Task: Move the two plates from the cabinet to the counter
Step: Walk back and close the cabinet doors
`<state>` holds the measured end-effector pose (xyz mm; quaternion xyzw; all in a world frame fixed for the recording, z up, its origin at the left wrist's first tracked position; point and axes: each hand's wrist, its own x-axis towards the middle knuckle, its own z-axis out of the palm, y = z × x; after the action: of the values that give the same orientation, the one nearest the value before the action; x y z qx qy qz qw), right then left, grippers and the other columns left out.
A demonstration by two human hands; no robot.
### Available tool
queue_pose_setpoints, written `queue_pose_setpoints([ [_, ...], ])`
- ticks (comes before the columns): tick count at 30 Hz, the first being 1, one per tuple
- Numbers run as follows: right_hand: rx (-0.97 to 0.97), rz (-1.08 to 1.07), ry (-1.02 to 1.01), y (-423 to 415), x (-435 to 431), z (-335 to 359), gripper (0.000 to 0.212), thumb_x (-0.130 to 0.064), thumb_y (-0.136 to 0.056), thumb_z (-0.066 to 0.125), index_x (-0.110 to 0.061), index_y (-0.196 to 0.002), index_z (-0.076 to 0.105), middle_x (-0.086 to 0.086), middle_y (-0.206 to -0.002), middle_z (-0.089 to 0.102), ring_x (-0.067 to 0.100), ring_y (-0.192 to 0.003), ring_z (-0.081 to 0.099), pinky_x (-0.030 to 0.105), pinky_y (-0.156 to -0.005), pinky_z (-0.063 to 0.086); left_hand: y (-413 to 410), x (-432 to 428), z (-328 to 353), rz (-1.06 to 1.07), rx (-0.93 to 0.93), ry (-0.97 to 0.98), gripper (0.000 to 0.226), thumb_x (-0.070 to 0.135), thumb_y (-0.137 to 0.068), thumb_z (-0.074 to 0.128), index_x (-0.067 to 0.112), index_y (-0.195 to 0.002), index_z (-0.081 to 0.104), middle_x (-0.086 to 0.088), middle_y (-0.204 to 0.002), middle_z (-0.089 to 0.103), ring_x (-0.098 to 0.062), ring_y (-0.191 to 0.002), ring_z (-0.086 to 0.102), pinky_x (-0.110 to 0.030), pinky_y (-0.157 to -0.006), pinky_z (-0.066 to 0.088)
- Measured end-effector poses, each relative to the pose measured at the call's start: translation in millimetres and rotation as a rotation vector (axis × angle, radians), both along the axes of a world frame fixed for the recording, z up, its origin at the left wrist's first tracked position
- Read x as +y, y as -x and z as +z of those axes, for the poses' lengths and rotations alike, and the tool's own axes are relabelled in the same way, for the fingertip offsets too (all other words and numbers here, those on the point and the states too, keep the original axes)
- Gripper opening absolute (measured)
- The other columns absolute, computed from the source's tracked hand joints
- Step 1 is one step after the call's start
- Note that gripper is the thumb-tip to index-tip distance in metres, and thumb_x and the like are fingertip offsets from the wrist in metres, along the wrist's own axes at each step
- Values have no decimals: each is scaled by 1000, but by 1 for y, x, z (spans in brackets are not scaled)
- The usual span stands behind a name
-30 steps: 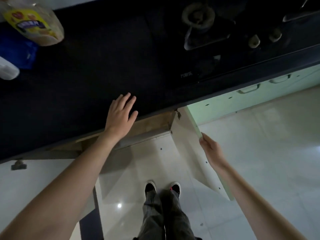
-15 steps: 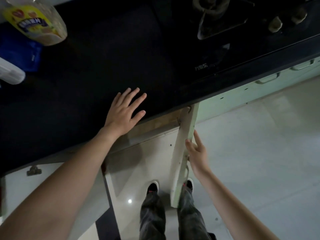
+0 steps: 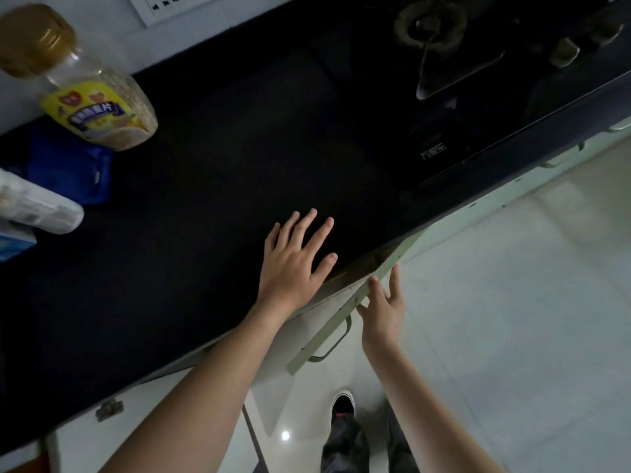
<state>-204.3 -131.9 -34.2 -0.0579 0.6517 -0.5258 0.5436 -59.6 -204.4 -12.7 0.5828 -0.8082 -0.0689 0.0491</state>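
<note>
- The left hand (image 3: 295, 264) lies flat on the dark desk (image 3: 191, 213) near its front edge, fingers spread apart and gripping nothing.
- The right hand (image 3: 382, 308) is open as well, its fingertips (image 3: 372, 279) touching the pale green cabinet door (image 3: 345, 312), which stands ajar below the desk edge; whether it presses or only rests there cannot be told.
- A curved handle (image 3: 336, 343) shows on the door's face, just beside the right hand's thumb.
- No plates can be seen: the cabinet's inside is hidden under the desk, and the bare dark surface around the left hand carries none.
- At the far left of the desk stand a clear jar (image 3: 92, 97) with a gold lid and yellow label, a blue packet (image 3: 68, 169) and a white wrapped roll (image 3: 37, 206).
- A gas burner (image 3: 428, 23) sits at the far right of the desk.
- Below, a dark shoe (image 3: 343, 404) stands on the pale tiled floor (image 3: 512, 319).
</note>
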Motion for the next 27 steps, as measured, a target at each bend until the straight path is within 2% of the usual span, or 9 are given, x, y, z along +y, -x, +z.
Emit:
queue_pose_setpoints([
  [2, -15, -13, 15, -6, -4, -2, 63, -13, -101, 49, -36, -154, 24, 1, -104, 74, 0, -95, 70, 43, -101, 49, 0, 0, -1, 3, -2, 1, 57, 58, -96, 24, 39, -150, 23, 2, -158, 29, -22, -147, 20, -47, -118, 17],
  [5, -31, -25, 37, -11, -7, -4, 65, -11, -100, 49, -36, -154, 23, 22, -94, 60, 15, -108, 66, 43, -99, 50, 0, 0, 0, 6, -5, -7, 57, 59, -96, 23, 40, -150, 21, 3, -158, 28, -22, -147, 20, -47, -118, 16],
  [10, -141, 18, 104, -11, -16, -7, 69, -4, -99, 46, -38, -154, 23, 14, -91, 51, 19, -98, 59, 46, -99, 52, 1, 1, 1, 18, -4, -16, 57, 60, -96, 23, 41, -150, 21, 4, -159, 27, -21, -148, 19, -47, -119, 17],
  [12, -183, 31, 115, -14, -22, -6, 68, -4, -100, 47, -37, -155, 22, 16, -112, 65, 20, -112, 64, 50, -101, 51, 0, 0, 1, 22, -1, -25, 57, 60, -96, 23, 41, -149, 22, 4, -158, 28, -21, -148, 19, -47, -119, 18],
  [13, -196, 28, 114, -16, -25, -6, 68, -6, -100, 49, -36, -155, 21, 11, -124, 67, 21, -118, 64, 52, -101, 51, 0, 0, 1, 24, -1, -25, 57, 60, -96, 24, 41, -149, 22, 4, -158, 28, -21, -148, 19, -47, -118, 18],
  [16, -198, 9, 109, -21, -28, -6, 71, -8, -99, 53, -36, -155, 20, 6, -132, 65, 20, -119, 65, 49, -98, 53, 0, 0, 0, 28, -1, -24, 56, 60, -96, 26, 42, -149, 23, 5, -158, 29, -20, -147, 20, -47, -118, 19],
  [23, -137, 48, 66, -14, -24, -7, 71, -12, -98, 58, -36, -154, 23, 8, -134, 62, 21, -120, 64, 47, -97, 55, -1, 0, -5, 33, -5, -2, 57, 60, -95, 28, 42, -149, 23, 6, -157, 29, -19, -147, 20, -44, -117, 16],
  [25, -37, 63, 10, -8, -20, -4, 60, -10, -99, 56, -30, -151, 33, 11, -128, 63, 21, -116, 65, 45, -96, 55, 0, 0, -2, 32, -2, -14, 56, 59, -95, 29, 42, -148, 24, 6, -157, 29, -20, -147, 20, -43, -118, 15],
  [27, 136, 107, -29, 0, -15, 2, 39, -12, -99, 54, -23, -137, 51, 12, -121, 64, 22, -110, 66, 39, -90, 58, 0, 0, 4, 28, 20, -37, 55, 58, -95, 30, 41, -148, 26, 5, -157, 29, -20, -148, 19, -43, -118, 14],
])
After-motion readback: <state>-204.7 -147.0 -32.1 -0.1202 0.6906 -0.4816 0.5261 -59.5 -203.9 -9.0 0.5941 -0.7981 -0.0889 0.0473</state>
